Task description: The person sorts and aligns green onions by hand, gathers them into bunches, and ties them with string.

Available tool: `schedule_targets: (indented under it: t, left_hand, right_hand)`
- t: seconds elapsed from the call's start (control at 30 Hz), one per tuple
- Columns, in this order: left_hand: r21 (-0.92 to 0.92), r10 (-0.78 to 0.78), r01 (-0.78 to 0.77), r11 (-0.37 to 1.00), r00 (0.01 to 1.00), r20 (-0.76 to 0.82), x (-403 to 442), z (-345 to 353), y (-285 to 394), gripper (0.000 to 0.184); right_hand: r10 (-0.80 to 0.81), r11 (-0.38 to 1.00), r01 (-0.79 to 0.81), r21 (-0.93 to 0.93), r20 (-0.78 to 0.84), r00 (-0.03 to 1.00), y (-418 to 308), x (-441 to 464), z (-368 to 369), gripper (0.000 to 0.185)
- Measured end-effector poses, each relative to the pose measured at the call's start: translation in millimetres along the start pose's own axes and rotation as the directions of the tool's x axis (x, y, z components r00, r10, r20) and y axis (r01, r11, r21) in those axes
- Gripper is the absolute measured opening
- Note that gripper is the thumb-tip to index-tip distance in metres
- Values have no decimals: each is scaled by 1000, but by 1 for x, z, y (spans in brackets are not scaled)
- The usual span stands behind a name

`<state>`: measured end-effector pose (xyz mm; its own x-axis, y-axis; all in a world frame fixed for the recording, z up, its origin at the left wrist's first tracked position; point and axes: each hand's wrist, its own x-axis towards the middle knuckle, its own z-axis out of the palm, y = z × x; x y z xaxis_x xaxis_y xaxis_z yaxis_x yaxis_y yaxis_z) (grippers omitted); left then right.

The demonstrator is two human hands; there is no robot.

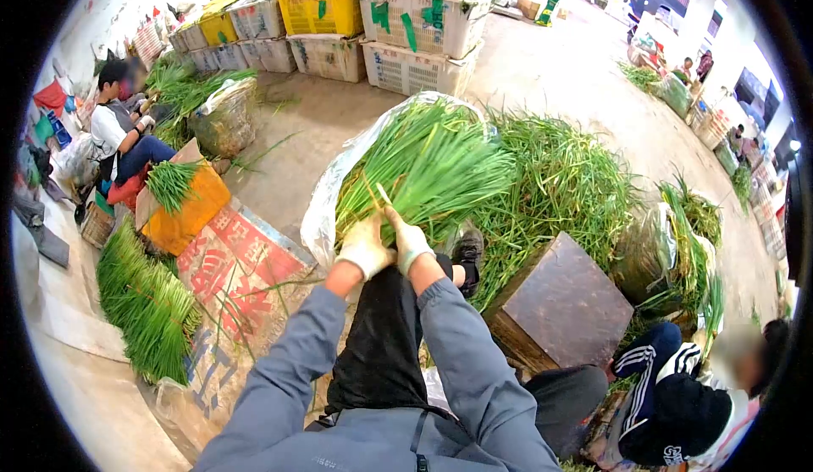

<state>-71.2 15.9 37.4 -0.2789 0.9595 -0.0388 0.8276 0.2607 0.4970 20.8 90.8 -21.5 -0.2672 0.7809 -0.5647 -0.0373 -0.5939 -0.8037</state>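
Both my hands wear whitish gloves and meet over a large heap of chives (432, 159), long thin green leaves. My left hand (367, 250) is closed at the near end of the heap, with a yellowish blade rising from its fingers. Right beside it, my right hand (409, 242) is closed too, fingers pressed together. A narrow pale tip rises between the hands; I cannot tell whether it is a stalk or a fingertip. The heap lies in a white plastic sack (320, 218) opened out before my knees. My palms and what lies under them are hidden.
Loose green leaves (559, 184) spread to the right, behind a brown wooden box (563, 307). Neat chive bundles (148, 303) lie left beside flattened red-printed cardboard (237, 256). Stacked crates (423, 23) stand ahead. One person (118, 129) sits at left, another (677, 396) close at right.
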Motion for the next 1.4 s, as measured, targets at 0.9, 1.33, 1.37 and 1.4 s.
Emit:
schedule_targets:
  t: [0.9,1.33,1.37,1.4]
  left_hand:
    - [73,-114,107,992,989,94,55,44,-89,74]
    - [-17,-38,37,999,996,-80,53,52,-99,67]
    - [98,-152,155,983,988,-34,25,14,-49,71]
    - [83,-23,60,995,920,-392,31,56,-82,71]
  right_hand:
    - [-115,991,113,-72,-16,993,16,19,-45,24]
    - [-350,835,380,399,-148,925,0,-261,-278,44]
    - [-334,873,373,314,-171,927,14,-263,-303,45]
    - [-307,909,348,230,-195,932,30,-262,-329,45]
